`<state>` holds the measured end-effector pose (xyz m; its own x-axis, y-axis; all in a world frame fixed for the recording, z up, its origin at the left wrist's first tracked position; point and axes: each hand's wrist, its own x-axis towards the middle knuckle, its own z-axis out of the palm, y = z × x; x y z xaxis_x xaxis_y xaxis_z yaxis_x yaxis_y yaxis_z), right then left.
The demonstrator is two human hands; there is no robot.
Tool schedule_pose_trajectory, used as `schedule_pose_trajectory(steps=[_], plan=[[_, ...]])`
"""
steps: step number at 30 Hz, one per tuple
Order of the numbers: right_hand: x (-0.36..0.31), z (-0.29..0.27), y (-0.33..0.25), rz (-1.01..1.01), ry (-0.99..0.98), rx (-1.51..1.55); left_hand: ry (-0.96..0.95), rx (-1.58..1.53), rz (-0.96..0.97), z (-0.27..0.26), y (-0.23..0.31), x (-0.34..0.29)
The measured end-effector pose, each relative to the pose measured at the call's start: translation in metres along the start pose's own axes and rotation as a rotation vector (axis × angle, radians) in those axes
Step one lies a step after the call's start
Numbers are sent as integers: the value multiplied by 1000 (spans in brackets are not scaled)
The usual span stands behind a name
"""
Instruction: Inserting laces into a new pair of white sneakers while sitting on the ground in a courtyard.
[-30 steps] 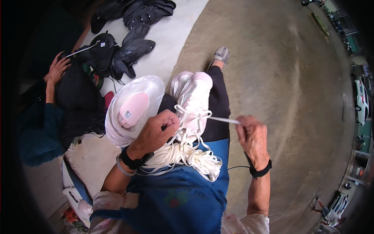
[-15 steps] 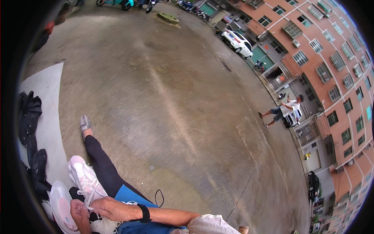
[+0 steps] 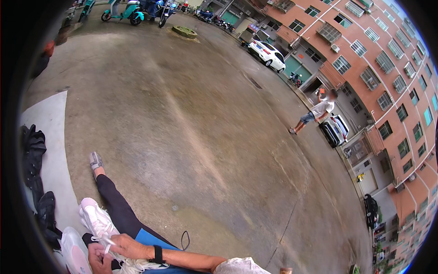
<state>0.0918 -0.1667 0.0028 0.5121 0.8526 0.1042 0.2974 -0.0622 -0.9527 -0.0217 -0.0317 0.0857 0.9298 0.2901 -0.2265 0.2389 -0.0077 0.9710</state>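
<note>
At the lower left, my left hand (image 3: pixel 97 258) and my right hand (image 3: pixel 130 246) are close together, fingers pinched on a white shoelace (image 3: pixel 108 247). A black band (image 3: pixel 158 254) circles my right wrist. Just beyond my fingers is a white and pink sneaker (image 3: pixel 95 214) with loose laces. Another pale sneaker (image 3: pixel 74 249) sits left of my left hand. More white laces (image 3: pixel 137 265) lie under my right hand, their shoe mostly hidden. Blue cloth (image 3: pixel 148 238) covers my lap, beside a thin black cord loop (image 3: pixel 185 239).
My black-clad leg (image 3: pixel 114 194) stretches over the concrete. Black shoes (image 3: pixel 45 208) line a pale sheet (image 3: pixel 50 121) at left. A person (image 3: pixel 321 109) stands near a white car (image 3: pixel 335 130) at far right; scooters (image 3: pixel 125 11) are parked at the far left.
The view has tilted, so the scene sits lower on the left. My right hand has shifted slightly away from the left, with lace showing between them. The distant person has walked clear of the car.
</note>
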Motion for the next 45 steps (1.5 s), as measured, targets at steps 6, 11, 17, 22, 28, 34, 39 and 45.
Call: schedule_pose_trajectory(steps=[6,11,17,22,28,34,39,45], plan=[[-14,-17,-29,341,-75,554,200,338,127,-5,-80,-7],[-20,-41,-23,429,115,462,29,652,486,3,-50,23],[-5,-48,-18,210,-86,191,280,396,265,-31,-17,15],[3,-53,-29,287,-211,182,71,468,24,-46,75,-26],[-10,-61,-53,217,-470,134,-2,589,-118,-48,-16,-53],[-17,-27,-96,8,-559,44,94,-250,-303,-4,-60,-16],[-27,-9,-91,-34,-537,-191,120,-609,-410,16,-65,5],[-32,-10,-92,-62,-506,-344,205,-637,-301,21,-60,0]])
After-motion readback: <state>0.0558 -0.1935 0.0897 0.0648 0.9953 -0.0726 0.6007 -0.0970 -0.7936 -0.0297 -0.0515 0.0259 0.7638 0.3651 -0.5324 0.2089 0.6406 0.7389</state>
